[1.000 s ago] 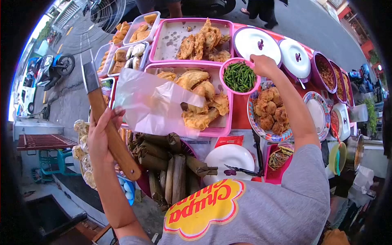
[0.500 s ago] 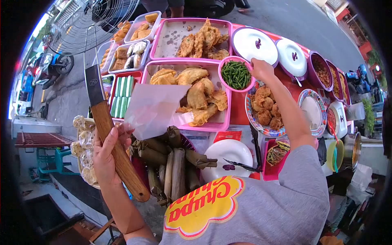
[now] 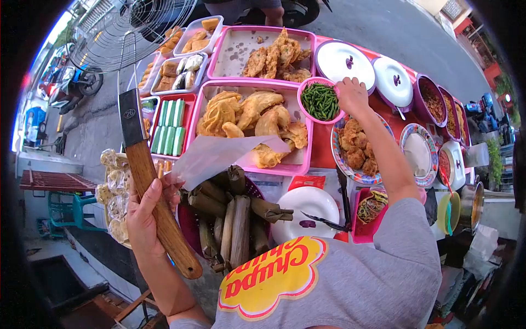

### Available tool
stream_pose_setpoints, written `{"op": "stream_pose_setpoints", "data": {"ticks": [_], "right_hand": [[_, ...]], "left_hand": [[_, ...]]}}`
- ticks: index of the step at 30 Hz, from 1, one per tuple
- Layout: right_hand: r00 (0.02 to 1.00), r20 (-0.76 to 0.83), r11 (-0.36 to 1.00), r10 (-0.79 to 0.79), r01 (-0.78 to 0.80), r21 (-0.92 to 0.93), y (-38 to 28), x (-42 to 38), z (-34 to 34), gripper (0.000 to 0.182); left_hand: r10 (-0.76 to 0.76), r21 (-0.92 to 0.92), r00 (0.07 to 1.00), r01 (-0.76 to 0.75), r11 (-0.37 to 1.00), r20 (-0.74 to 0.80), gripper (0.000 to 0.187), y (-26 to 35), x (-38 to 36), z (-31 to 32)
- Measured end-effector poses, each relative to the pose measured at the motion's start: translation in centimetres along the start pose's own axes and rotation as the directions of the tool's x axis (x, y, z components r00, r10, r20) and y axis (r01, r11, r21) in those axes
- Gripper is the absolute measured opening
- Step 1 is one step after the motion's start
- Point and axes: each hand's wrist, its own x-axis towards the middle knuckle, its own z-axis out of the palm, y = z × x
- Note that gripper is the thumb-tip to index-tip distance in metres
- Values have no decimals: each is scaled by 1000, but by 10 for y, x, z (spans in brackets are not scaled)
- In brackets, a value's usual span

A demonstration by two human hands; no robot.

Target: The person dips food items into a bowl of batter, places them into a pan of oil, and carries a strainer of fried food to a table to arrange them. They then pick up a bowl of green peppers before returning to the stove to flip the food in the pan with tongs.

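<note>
My left hand (image 3: pixel 147 214) is closed around the wooden handle (image 3: pixel 159 203) of a large wire skimmer (image 3: pixel 131 33), whose mesh head rises at the upper left. A thin translucent sheet (image 3: pixel 211 159) sticks out from the same hand's fingers, over part of the pink tray of battered fried pieces (image 3: pixel 256 112). My right hand (image 3: pixel 353 97) is at the right rim of a small pink bowl of green chillies (image 3: pixel 320 102), its fingers curled against the rim; its thumb is hidden. Just below that hand lies a patterned plate of round fried pieces (image 3: pixel 356 145).
Leaf-wrapped rolls (image 3: pixel 235 225) fill a purple basket in front. Black tongs (image 3: pixel 329 223) lie over a white lid (image 3: pixel 307 211). Two lidded pots (image 3: pixel 345 63) stand behind; another tray (image 3: pixel 235 52) holds fried pieces. A person's leg (image 3: pixel 273 13) shows at the top.
The view has shifted slightly. The sheet has tilted and folded lower over the tray. My right hand's fingers have curled more at the bowl's rim.
</note>
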Motion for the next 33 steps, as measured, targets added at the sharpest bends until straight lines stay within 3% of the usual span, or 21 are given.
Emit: {"op": "stream_pose_setpoints", "data": {"ticks": [3,5,7,8,9,11,12,13,15,17,19,21,23,25,30,33], "right_hand": [[999,-18,997,-29,27,-66,-5,-3,-5,26],[986,-125,947,-112,144,286,-24,-11,-19,24],[960,-3,739,-280,217,638,-46,-23,-29,23],[956,157,802,-249,113,587,-54,-26,-40,22],[959,153,805,-238,107,584,-50,-25,-39,22],[999,32,925,19,-30,380,-40,-10,-29,25],[996,-59,947,65,-43,318,-25,-1,-15,26],[996,-64,947,66,-42,320,-13,7,1,26],[935,-350,932,-57,175,317,1,21,22,33],[942,-318,919,-108,217,329,5,32,33,39],[984,-48,942,-170,177,286,0,36,27,37],[984,-9,941,-179,174,290,-1,37,21,35],[972,190,933,-135,60,356,1,38,18,32],[968,162,940,-190,131,315,0,35,7,35],[963,254,985,-93,52,163,1,29,0,39],[949,308,983,-63,6,182,3,30,0,39]], "left_hand": [[-33,-13,999,32,999,-7,28,1,-1,1],[-8,14,1000,7,1000,30,28,1,-1,1],[-4,38,999,3,999,33,28,1,-3,3],[-2,61,1000,1,998,24,29,1,-4,3],[1,63,999,-3,998,36,29,1,-5,4],[-20,40,999,18,999,46,30,0,-6,3],[-15,42,999,13,999,47,30,0,-8,2],[-43,47,999,42,998,20,30,-1,-10,3],[-65,50,998,65,997,-7,31,-2,-10,5],[-4,44,998,1,999,61,32,-4,-9,5],[-18,52,999,16,999,50,32,-5,-8,4],[-37,56,999,35,998,35,32,-5,-9,4],[-77,47,997,76,996,11,32,-3,-11,6],[-72,42,997,71,997,5,31,-4,-10,4],[-40,18,999,40,999,6,30,-5,-8,3],[-52,6,998,51,999,27,31,-4,-7,3]]}}
